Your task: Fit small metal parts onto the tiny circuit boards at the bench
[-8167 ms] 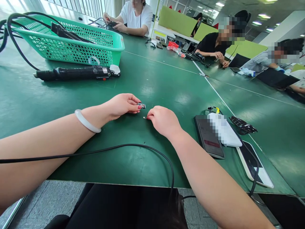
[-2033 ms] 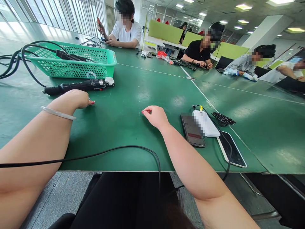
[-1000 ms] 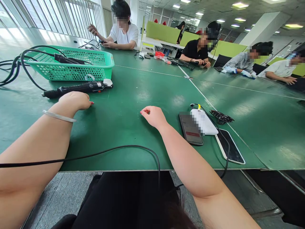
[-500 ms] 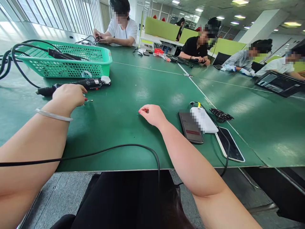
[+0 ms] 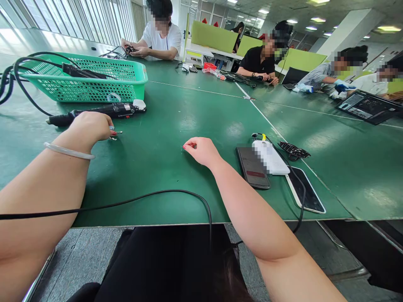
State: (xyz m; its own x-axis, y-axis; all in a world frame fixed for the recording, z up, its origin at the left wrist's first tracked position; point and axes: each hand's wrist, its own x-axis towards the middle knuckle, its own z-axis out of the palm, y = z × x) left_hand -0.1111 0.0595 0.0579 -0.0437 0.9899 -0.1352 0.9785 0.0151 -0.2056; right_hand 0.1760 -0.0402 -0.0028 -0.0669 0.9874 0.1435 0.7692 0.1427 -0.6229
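Note:
My left hand [image 5: 92, 126], bent down at the wrist, has its fingertips closed on small shiny metal pieces [image 5: 118, 132] at the table surface; their exact kind is too small to tell. Just behind that hand lies a black handheld power tool [image 5: 121, 110] with a cord, in front of the green basket. At the middle of the table rests my right hand [image 5: 203, 151], its thumb and fingers drawn together in a pinch. Whatever is between those fingertips, if anything, cannot be made out.
A green plastic basket [image 5: 94, 90] with black cables stands at the back left. On the right lie a dark phone [image 5: 252, 167], a white power bank [image 5: 270, 157], a white-edged phone [image 5: 307, 191] and a black hair claw [image 5: 294, 150]. A black cable [image 5: 151, 195] crosses the front. Several people sit beyond.
My left fingers have shifted slightly at the metal pieces, which show more now. The right hand stays in place. At the far right, a co-worker's gloved hand has lifted.

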